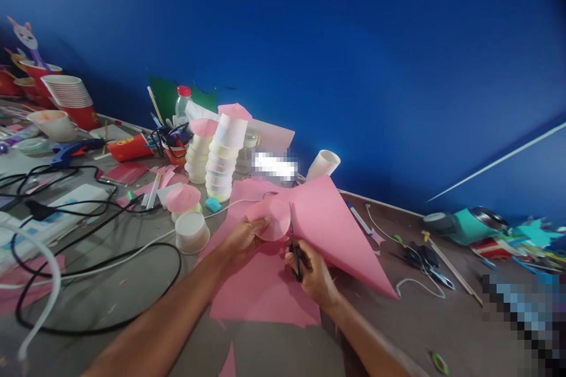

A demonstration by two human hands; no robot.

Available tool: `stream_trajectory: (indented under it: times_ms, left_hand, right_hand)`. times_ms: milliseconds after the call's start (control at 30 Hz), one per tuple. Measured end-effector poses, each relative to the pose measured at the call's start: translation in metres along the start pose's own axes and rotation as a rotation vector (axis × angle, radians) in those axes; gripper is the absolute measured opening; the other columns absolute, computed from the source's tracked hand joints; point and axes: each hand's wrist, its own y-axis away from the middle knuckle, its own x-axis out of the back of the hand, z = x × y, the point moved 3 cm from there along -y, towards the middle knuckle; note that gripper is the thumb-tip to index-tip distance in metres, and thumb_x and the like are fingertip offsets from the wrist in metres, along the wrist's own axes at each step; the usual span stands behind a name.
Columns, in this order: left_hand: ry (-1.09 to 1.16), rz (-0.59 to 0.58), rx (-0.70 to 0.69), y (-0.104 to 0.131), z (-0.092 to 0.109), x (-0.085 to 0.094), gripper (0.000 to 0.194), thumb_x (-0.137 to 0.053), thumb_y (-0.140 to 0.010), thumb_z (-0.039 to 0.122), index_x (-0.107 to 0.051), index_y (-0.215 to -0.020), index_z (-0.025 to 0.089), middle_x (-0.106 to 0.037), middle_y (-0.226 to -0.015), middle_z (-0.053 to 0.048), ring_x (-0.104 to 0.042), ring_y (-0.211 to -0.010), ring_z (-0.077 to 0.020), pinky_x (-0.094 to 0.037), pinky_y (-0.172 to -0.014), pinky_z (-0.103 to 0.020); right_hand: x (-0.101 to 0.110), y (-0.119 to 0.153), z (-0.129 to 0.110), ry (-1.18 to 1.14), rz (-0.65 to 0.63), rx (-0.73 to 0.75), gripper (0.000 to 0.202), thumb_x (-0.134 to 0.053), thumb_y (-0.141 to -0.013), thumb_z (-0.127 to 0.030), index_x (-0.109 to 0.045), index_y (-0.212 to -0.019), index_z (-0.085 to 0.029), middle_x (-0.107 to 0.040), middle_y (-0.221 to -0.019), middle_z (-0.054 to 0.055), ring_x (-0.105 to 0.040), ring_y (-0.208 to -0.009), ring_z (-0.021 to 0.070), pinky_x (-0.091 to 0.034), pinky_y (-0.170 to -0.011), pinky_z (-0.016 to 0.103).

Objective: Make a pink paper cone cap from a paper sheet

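My left hand (248, 238) pinches the left edge of a round piece of pink paper (275, 219), thumb on top. In my right hand (312, 271) is a pair of scissors (295, 256), fingers around the handles and blades pointing away from me along the round piece's right edge. To the right of the blades, a large pink sheet (329, 230) rises and slopes down toward the table. More pink paper (265, 300) lies flat beneath both hands. Whether the round piece is still joined to the large sheet, I cannot tell.
Two paper-cup towers (220, 168) with pink tops stand behind my left hand, near an upturned white cup (191, 232). Black cables (101, 327) and a power strip (75, 209) spread over the left side. At the right lie a marker (359, 218) and a turquoise cylinder (469, 225).
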Motion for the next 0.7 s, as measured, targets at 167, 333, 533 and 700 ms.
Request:
stream_trajectory:
  times_ms: [167,333,533,700]
  left_hand:
    - [-0.009,0.027,-0.009,0.0,0.004,0.003,0.007,-0.075,-0.076,0.015,-0.068,-0.078,0.014,-0.071,-0.076,-0.004,-0.064,-0.068,-0.0154,-0.054,-0.066,-0.026]
    - [-0.026,0.023,-0.01,-0.001,0.007,0.006,0.007,-0.075,-0.076,0.015,-0.069,-0.079,0.013,-0.07,-0.075,-0.004,-0.063,-0.069,-0.0156,-0.054,-0.065,-0.025]
    - [-0.039,0.049,0.006,-0.001,0.012,0.007,0.009,-0.075,-0.076,0.018,-0.071,-0.079,0.011,-0.072,-0.077,-0.007,-0.064,-0.072,-0.0178,-0.055,-0.068,-0.027]
    - [-0.046,0.06,0.031,-0.004,0.013,0.01,0.01,-0.072,-0.079,0.018,-0.074,-0.082,0.009,-0.073,-0.075,-0.009,-0.065,-0.072,-0.0203,-0.053,-0.066,-0.028]
  right_hand:
    - [0.002,0.0,0.002,0.029,-0.021,-0.006,0.032,-0.068,-0.084,-0.048,-0.055,-0.082,-0.019,-0.054,-0.071,-0.001,-0.049,-0.065,0.0133,-0.044,-0.061,0.025]
    - [0.002,0.0,0.004,0.024,-0.037,-0.018,0.032,-0.069,-0.084,-0.048,-0.058,-0.088,-0.019,-0.055,-0.073,-0.001,-0.05,-0.066,0.0136,-0.044,-0.061,0.024]
    - [-0.001,0.0,-0.001,-0.069,-0.07,-0.094,0.041,-0.069,-0.08,-0.056,-0.058,-0.092,-0.018,-0.053,-0.068,-0.003,-0.047,-0.059,0.0121,-0.043,-0.056,0.024]
    - [-0.002,0.0,-0.004,-0.093,-0.06,-0.131,0.044,-0.072,-0.076,-0.057,-0.059,-0.092,-0.019,-0.049,-0.063,-0.005,-0.043,-0.055,0.0106,-0.041,-0.051,0.024]
